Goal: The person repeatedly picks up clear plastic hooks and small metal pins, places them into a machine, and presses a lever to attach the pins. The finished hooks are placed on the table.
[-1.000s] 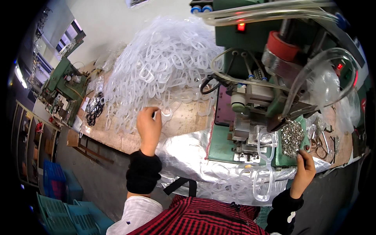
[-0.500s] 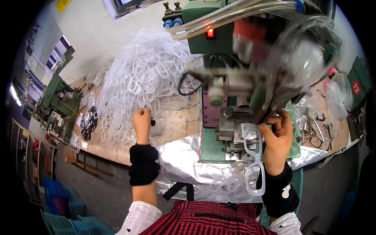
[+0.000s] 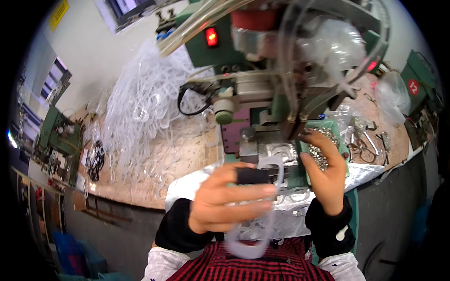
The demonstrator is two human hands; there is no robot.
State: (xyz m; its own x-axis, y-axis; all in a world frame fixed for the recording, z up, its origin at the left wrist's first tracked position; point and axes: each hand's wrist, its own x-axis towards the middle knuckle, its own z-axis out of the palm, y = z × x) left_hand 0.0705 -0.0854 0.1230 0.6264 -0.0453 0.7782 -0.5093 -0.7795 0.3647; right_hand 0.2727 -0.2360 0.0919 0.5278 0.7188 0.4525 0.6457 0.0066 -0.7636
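My left hand point(image 3: 232, 194), with a black cover on one finger, reaches across in front of me. Its fingers close on a clear plastic eyeglass frame point(image 3: 250, 249), which hangs tilted and blurred by motion; the thumb's grip is hidden. My right hand point(image 3: 326, 175) is at the side of a small green tray point(image 3: 348, 168) of tiny metal parts, thumb and fingers apart, with nothing visible between them. Close to those fingertips is the dark tip of a green machine point(image 3: 293, 129). Beneath it sits a metal fixture point(image 3: 279, 151).
A large heap of clear eyeglass frames point(image 3: 145, 107) covers the left of the bench. More frames point(image 3: 290, 225) lie on silvery sheeting by my lap. Dark frames point(image 3: 95, 160) lie at far left. Right of the tray are a wrench point(image 3: 370, 143), scissors point(image 3: 361, 152) and plastic bags point(image 3: 393, 96).
My left hand has moved from beside the heap to the eyeglass frame at the machine. The right hand has opened away from that frame, uncovering the tray. The view has shifted.
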